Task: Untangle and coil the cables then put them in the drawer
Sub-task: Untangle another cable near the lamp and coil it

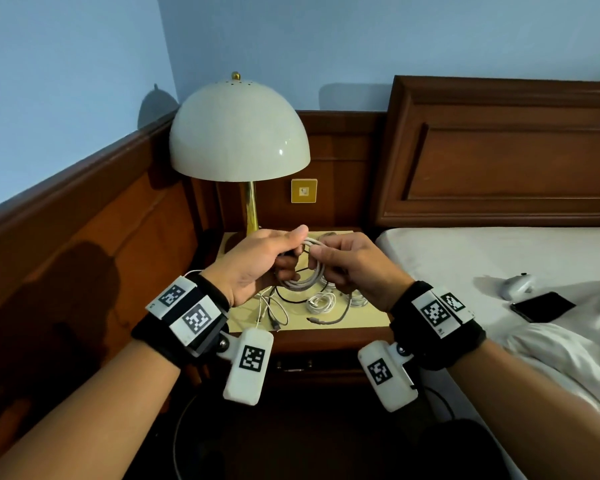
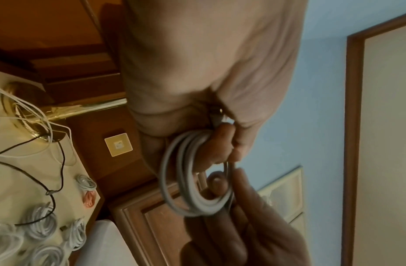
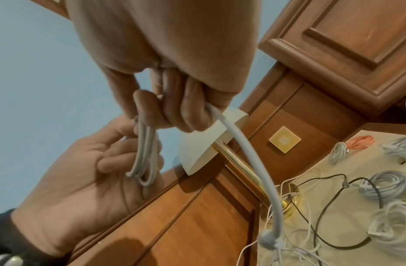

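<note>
Both hands hold one pale grey cable coil (image 1: 303, 276) above the nightstand (image 1: 364, 317). My left hand (image 1: 284, 252) grips the loops at the top of the coil (image 2: 192, 181), thumb on top. My right hand (image 1: 328, 263) has its fingers curled round the same cable (image 3: 247, 158); the free tail hangs from it to a connector (image 1: 313, 319) lying on the nightstand. Loose white cables (image 1: 321, 302) and a black cable (image 1: 291, 299) lie tangled below the hands. The drawer front (image 1: 298, 363) under the top is closed.
A white dome lamp (image 1: 239, 133) on a brass stem stands at the nightstand's back. Several coiled white cables (image 3: 389, 183) and an orange coil (image 3: 361, 142) lie near the far right. The bed (image 1: 482, 258) on the right carries a phone (image 1: 542, 306) and a mouse (image 1: 518, 285).
</note>
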Tool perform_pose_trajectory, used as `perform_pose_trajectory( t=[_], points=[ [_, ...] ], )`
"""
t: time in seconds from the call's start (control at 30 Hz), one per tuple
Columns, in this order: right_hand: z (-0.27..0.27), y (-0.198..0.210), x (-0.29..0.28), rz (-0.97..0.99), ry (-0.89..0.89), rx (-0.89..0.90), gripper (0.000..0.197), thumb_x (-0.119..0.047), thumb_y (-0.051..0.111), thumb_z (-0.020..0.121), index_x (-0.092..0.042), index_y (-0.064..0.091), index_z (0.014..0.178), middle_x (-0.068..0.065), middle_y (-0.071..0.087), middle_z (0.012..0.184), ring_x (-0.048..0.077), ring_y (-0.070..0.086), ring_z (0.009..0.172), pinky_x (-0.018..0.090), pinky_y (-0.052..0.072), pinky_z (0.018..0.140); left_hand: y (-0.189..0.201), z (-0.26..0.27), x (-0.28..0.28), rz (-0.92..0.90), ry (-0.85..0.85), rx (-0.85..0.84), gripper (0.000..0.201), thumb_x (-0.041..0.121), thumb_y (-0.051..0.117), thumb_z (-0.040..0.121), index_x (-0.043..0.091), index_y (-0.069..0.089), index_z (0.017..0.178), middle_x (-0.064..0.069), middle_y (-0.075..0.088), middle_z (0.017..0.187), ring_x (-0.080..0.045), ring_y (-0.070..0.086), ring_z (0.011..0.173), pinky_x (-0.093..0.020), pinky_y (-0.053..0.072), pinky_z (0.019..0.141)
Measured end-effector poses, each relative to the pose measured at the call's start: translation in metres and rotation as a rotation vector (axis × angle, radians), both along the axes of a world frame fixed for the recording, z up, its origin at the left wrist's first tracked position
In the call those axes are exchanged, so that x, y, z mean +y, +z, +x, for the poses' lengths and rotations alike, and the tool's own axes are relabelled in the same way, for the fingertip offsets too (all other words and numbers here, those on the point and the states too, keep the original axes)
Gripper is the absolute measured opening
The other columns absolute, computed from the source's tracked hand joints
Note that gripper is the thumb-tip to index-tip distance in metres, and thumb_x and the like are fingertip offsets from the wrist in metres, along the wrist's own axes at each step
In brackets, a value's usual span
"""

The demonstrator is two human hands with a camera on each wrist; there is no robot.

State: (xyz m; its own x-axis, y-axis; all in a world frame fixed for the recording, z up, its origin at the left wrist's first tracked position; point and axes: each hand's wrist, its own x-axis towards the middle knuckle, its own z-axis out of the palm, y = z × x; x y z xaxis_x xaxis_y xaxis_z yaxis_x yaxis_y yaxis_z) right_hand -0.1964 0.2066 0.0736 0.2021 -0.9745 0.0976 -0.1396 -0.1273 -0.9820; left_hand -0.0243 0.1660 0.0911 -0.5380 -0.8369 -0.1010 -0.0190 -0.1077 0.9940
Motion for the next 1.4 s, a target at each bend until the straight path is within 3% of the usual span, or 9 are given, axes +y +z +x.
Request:
perform_pose_trajectory(
  t=[0.17, 0.4, 0.5, 0.6, 0.77, 0.97, 1.2, 1.3, 1.4],
  points=[
    [0.002, -0.009, -0.002, -0.022, -0.115, 0.017, 0.026, -0.017, 0.053, 0.097, -0.004, 0.059, 0.075, -0.001, 0.036, 0.041, 0.009, 0.025, 0.037, 0.021, 0.017, 0.040, -0.016, -0.007, 0.004, -0.064, 0.083, -0.073, 0.035, 0.040, 0.050, 0.096, 0.011, 0.060, 0.078, -0.002, 0.050, 0.059, -0.017, 0.056, 0.057, -0.028, 0.048, 0.063],
    [-0.010, -0.041, 0.003, 0.013, -0.227, -0.322, 0.013, 0.000, 0.052, 0.094, -0.008, 0.053, 0.083, 0.000, 0.044, 0.048, 0.008, 0.036, 0.041, 0.018, 0.026, 0.040, -0.032, -0.005, 0.011, 0.158, 0.161, 0.288, 0.033, 0.031, 0.047, 0.099, 0.010, 0.051, 0.074, 0.003, 0.027, 0.052, -0.010, 0.029, 0.045, -0.019, 0.037, 0.048],
    [-0.007, -0.057, 0.007, -0.077, -0.322, -0.245, 0.016, 0.006, 0.053, 0.091, -0.005, 0.058, 0.081, 0.000, 0.060, 0.057, 0.007, 0.051, 0.051, 0.016, 0.038, 0.051, -0.036, -0.009, 0.018, 0.183, 0.172, 0.312, 0.033, 0.032, 0.043, 0.101, 0.012, 0.050, 0.074, 0.004, 0.027, 0.051, -0.010, 0.031, 0.044, -0.023, 0.044, 0.062],
    [0.003, -0.068, 0.012, -0.124, -0.435, -0.155, 0.015, 0.003, 0.061, 0.088, -0.007, 0.065, 0.077, -0.006, 0.060, 0.062, 0.003, 0.049, 0.057, 0.015, 0.040, 0.056, -0.041, -0.021, 0.027, 0.248, 0.201, 0.433, 0.035, 0.032, 0.039, 0.102, 0.011, 0.047, 0.075, 0.005, 0.028, 0.050, -0.009, 0.031, 0.044, -0.019, 0.040, 0.052],
    [0.013, -0.074, 0.019, 0.060, -0.429, -0.380, 0.013, 0.001, 0.054, 0.093, 0.004, 0.066, 0.090, 0.012, 0.066, 0.070, 0.020, 0.061, 0.058, 0.024, 0.049, 0.051, -0.059, -0.032, 0.032, 0.321, 0.293, 0.534, 0.038, 0.035, 0.035, 0.102, 0.011, 0.045, 0.074, 0.002, 0.033, 0.052, -0.013, 0.040, 0.046, -0.024, 0.045, 0.054],
    [0.025, -0.082, 0.029, 0.128, -0.412, -0.532, 0.014, -0.011, 0.064, 0.088, 0.001, 0.070, 0.087, 0.015, 0.070, 0.081, 0.024, 0.065, 0.073, 0.030, 0.055, 0.070, -0.073, -0.036, 0.038, 0.090, 0.460, 0.238, 0.041, 0.033, 0.036, 0.103, 0.015, 0.043, 0.068, 0.004, 0.041, 0.056, -0.014, 0.040, 0.058, -0.030, 0.035, 0.064],
    [0.028, -0.086, 0.030, 0.184, -0.499, -0.632, 0.011, 0.008, 0.065, 0.081, 0.000, 0.065, 0.073, 0.012, 0.067, 0.068, 0.018, 0.064, 0.061, 0.025, 0.055, 0.062, -0.085, -0.032, 0.044, -0.156, 0.484, -0.151, 0.036, 0.041, 0.034, 0.102, 0.019, 0.051, 0.079, 0.005, 0.050, 0.076, -0.010, 0.048, 0.073, -0.024, 0.036, 0.062],
    [0.028, -0.084, 0.032, 0.226, -0.468, -0.636, 0.012, 0.004, 0.065, 0.081, -0.002, 0.063, 0.071, 0.009, 0.068, 0.066, 0.015, 0.063, 0.058, 0.026, 0.051, 0.061, -0.099, -0.028, 0.040, -0.218, 0.519, -0.232, 0.035, 0.046, 0.032, 0.101, 0.028, 0.051, 0.077, -0.004, 0.054, 0.097, -0.025, 0.052, 0.102, -0.041, 0.043, 0.088],
    [0.028, -0.088, 0.034, 0.267, -0.456, -0.643, 0.012, 0.001, 0.062, 0.084, -0.004, 0.063, 0.073, 0.007, 0.069, 0.068, 0.014, 0.063, 0.059, 0.023, 0.048, 0.053, -0.101, -0.028, 0.042, -0.198, 0.510, -0.289, 0.029, 0.045, 0.032, 0.101, 0.033, 0.049, 0.080, 0.000, 0.044, 0.113, -0.028, 0.040, 0.123, -0.048, 0.033, 0.106]
  ],
)
